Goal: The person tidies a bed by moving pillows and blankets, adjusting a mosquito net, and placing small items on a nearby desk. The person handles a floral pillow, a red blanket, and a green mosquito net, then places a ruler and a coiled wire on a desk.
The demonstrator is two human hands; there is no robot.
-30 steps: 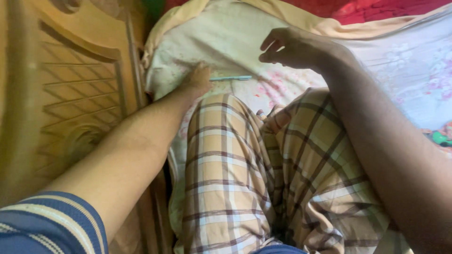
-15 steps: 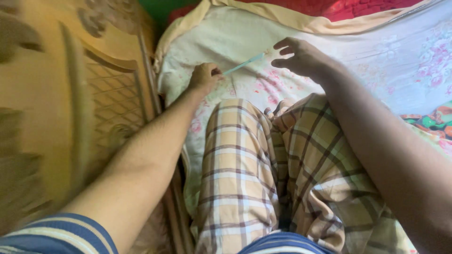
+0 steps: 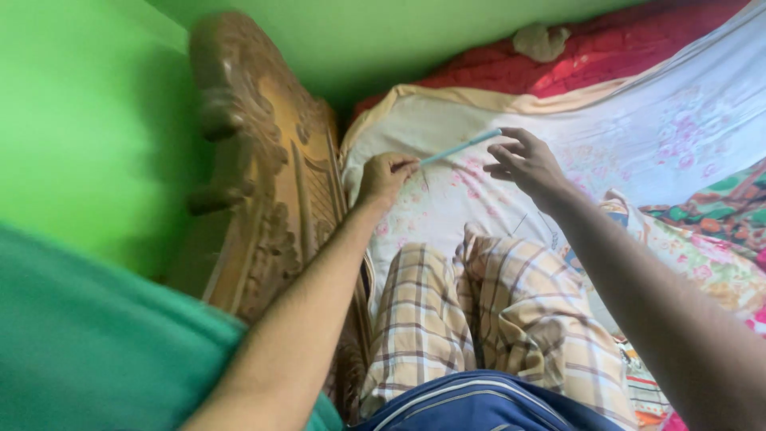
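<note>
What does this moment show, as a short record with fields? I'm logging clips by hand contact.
setting: bed with a floral sheet, carved wooden headboard, green wall
left hand: closed on one end of a thin light-blue pen, lifted off the sheet
right hand: open, fingers spread, fingertips at the pen's far end
legs: plaid trousers, knees bent
far edge: red blanket

lighting: soft, even daylight, brightest on the bed sheet (image 3: 638,120) at upper right. left edge motion-blurred; carved headboard (image 3: 263,160) smeared; no glare.
</note>
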